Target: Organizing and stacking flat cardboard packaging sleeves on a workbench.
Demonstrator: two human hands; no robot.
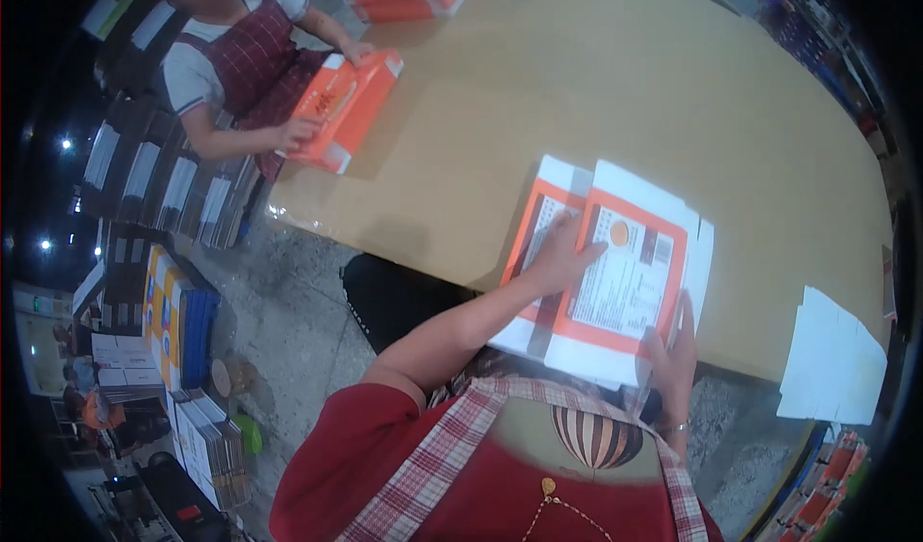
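Orange and white at the near edge

An upper carton [627, 275] overlaps a lower carton [529, 239] midway along the near edge of the surface [673, 80], both jutting past it, probably for easy reach. The left hand [558, 259] is loosely bent over the overlap, thumb on the upper carton's face; whether its fingers grip underneath, I can't tell. The right hand [675, 352] is partly closed on that carton's lower right corner, thumb on top, which likely stops it sliding. The label [613, 271] is a white panel bordered in orange: a bowl-shaped picture [620, 233], a dark block [658, 250] and rows of print too fine for me to read. Near the left corner a co-worker [255, 71] holds an orange box [361, 114]; white sheets [832, 359] lie by the right corner.
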